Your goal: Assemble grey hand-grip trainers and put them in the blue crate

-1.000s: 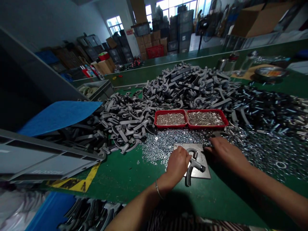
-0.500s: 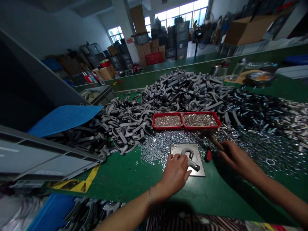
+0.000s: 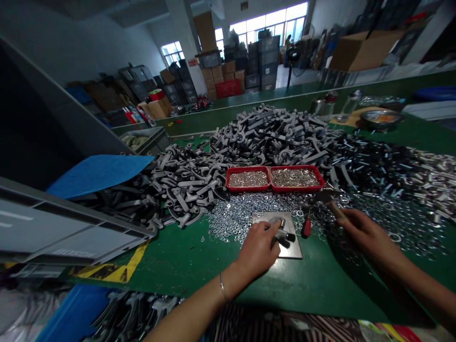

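Observation:
My left hand [image 3: 258, 244] is closed around a grey curved metal part [image 3: 284, 235] with a dark end, keeping it on a square metal plate [image 3: 292, 251]. Its fingers cover much of the part. To the right, my right hand [image 3: 365, 232] grips the wooden handle of a hammer [image 3: 337, 212], whose dark head hangs above the washers, apart from the plate. Between plate and hammer lies a red-handled screwdriver [image 3: 307, 227]. Loose washers [image 3: 230, 218] spread behind and left of the plate.
Two red trays [image 3: 270, 185] of small metal pieces stand behind the washers. Grey metal parts [image 3: 270, 133] are heaped beyond them. Black parts with bolts [image 3: 377, 156] and silver sleeves [image 3: 438, 180] lie right. A grey crate [image 3: 81, 232] borders the left side.
My right hand and the hammer have moved right, away from the plate. The grey part has turned a little on the plate, and my left fingers have closed further over it.

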A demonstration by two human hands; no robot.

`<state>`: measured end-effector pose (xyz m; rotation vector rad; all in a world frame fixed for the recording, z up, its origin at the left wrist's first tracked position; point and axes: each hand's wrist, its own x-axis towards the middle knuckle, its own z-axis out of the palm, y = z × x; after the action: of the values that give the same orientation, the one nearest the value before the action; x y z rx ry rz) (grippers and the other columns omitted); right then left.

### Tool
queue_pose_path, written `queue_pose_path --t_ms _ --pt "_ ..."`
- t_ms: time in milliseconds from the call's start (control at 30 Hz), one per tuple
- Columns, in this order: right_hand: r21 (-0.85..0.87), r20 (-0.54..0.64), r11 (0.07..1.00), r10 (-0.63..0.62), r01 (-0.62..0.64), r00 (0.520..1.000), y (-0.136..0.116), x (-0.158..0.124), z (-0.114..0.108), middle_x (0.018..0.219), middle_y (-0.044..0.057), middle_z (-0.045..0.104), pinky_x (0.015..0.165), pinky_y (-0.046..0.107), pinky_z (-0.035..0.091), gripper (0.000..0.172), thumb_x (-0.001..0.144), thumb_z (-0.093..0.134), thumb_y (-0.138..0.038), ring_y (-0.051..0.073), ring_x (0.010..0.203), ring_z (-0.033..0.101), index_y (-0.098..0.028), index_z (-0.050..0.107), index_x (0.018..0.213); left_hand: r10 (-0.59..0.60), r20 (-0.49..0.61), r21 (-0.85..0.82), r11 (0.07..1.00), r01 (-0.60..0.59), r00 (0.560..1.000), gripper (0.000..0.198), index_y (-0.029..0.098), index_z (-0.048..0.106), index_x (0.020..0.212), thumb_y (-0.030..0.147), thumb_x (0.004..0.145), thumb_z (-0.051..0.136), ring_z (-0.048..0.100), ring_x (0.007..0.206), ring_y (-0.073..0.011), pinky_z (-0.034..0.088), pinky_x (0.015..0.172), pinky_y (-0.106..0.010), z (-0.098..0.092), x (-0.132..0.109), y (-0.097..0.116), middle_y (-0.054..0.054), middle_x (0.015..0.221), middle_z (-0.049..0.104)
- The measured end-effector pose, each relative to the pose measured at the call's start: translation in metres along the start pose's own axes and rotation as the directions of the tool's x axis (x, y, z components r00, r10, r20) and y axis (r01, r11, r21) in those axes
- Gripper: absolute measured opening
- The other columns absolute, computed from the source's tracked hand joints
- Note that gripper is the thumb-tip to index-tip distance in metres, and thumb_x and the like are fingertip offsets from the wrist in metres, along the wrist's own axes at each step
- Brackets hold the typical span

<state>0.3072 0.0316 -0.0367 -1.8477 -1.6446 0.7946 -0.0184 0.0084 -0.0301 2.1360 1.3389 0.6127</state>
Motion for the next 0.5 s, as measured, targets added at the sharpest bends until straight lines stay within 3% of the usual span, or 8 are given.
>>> queue_pose_path --t_ms 100,200,300,367,433,500 --pt "-0.293 -0.106 0.95 -0.144 0.108 0.984 0.018 0.027 -0.017 0.107 0.024 0.07 0.071 0.046 0.055 0.045 0.095 0.045 -0.04 0.037 0.086 0.07 -0.013 0.058 0.129 -0.23 0.031 -0.368 0.902 0.225 0.973 0.063 0.022 0.04 0.147 0.029 0.087 0.061 0.062 0.101 -0.0243 0.051 0.093 -0.041 -0.007 0.009 -0.013 -0.012 0.118 0.062" --pt "-0.449 -0.035 0.832 -0.381 0.326 0.924 0.015 0.039 -0.009 0.138 0.025 0.055 0.1 0.057 0.043 0.046 0.094 0.041 -0.022 0.042 0.124 0.053 -0.013 0.056 0.136 -0.286 -0.105 -0.315 0.918 0.241 0.953 0.062 0.019 0.047 0.138 0.026 0.08 0.07 0.055 0.118 -0.0274 0.045 0.103 -0.044 -0.004 0.01 -0.033 -0.014 0.128 0.056" --pt "-0.517 0.24 0.579 -0.609 0.631 0.756 0.002 0.038 0.023 0.143 0.015 0.055 0.097 0.052 0.048 0.056 0.091 0.035 -0.008 0.033 0.117 0.057 -0.022 0.054 0.141 -0.177 -0.146 -0.137 0.978 0.157 0.973 0.038 0.019 0.059 0.119 0.018 0.082 0.066 0.05 0.122 -0.0265 0.039 0.109 -0.046 0.001 0.007 -0.046 -0.011 0.125 0.058" --pt "-0.497 0.36 0.468 -0.655 0.731 0.664 -0.001 0.039 0.041 0.137 0.014 0.06 0.089 0.047 0.053 0.052 0.092 0.036 -0.009 0.029 0.104 0.062 -0.022 0.058 0.138 -0.131 -0.118 -0.084 0.989 0.122 0.984 0.033 0.02 0.06 0.116 0.017 0.084 0.065 0.051 0.12 -0.026 0.039 0.109 -0.046 0.003 0.005 -0.047 -0.009 0.123 0.059" --pt "-0.474 0.399 0.434 -0.669 0.766 0.627 0.001 0.044 0.048 0.134 0.015 0.062 0.086 0.046 0.054 0.046 0.093 0.038 -0.012 0.029 0.1 0.063 -0.021 0.062 0.131 -0.111 -0.111 -0.054 0.993 0.106 0.988 0.034 0.02 0.059 0.117 0.019 0.084 0.067 0.05 0.119 -0.0267 0.039 0.107 -0.045 0.002 0.003 -0.044 -0.009 0.123 0.059" --pt "-0.429 0.403 0.461 -0.672 0.777 0.621 0.002 0.049 0.042 0.134 0.015 0.062 0.088 0.046 0.053 0.042 0.094 0.036 -0.013 0.029 0.104 0.062 -0.021 0.065 0.125 -0.114 -0.106 -0.043 0.993 0.11 0.988 0.033 0.02 0.06 0.115 0.02 0.083 0.069 0.05 0.116 -0.0269 0.04 0.105 -0.044 0.001 0.003 -0.04 -0.008 0.119 0.061"
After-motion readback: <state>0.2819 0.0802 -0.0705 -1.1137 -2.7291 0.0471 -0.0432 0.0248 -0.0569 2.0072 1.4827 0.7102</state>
